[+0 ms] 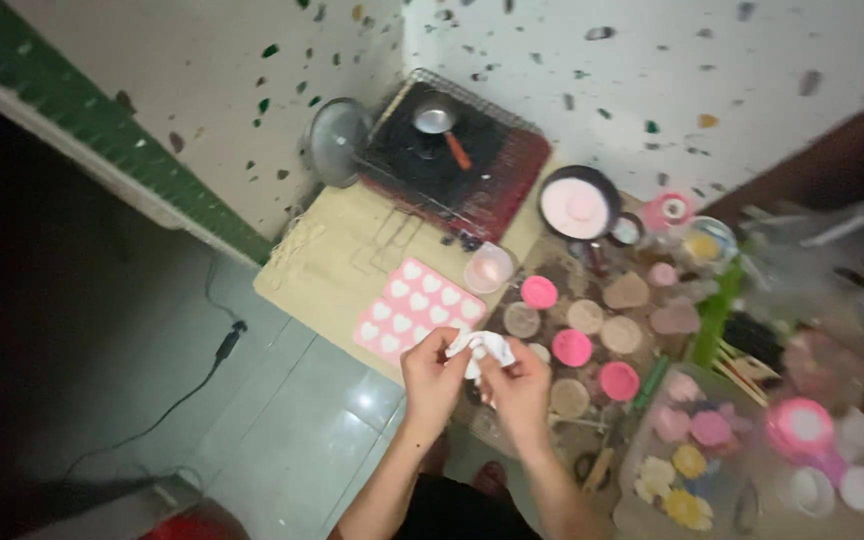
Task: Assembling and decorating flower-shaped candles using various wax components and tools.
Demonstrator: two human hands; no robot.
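Note:
Both my hands meet over the near edge of a low work surface. My left hand [430, 375] and my right hand [518, 385] pinch a small crumpled white piece [482, 348] between their fingertips. Just beyond them lies a pink mould tray with white heart shapes [414, 308]. To the right sit several round moulds, some pink [572, 347], some beige [585, 316].
A black stove with a small orange-handled pot [439, 122] stands at the back beside a metal lid [337, 140]. A dark bowl of pink liquid [578, 206], a clear cup [488, 268], a tray of flower shapes [687, 455] and a floor cable [214, 360] are around.

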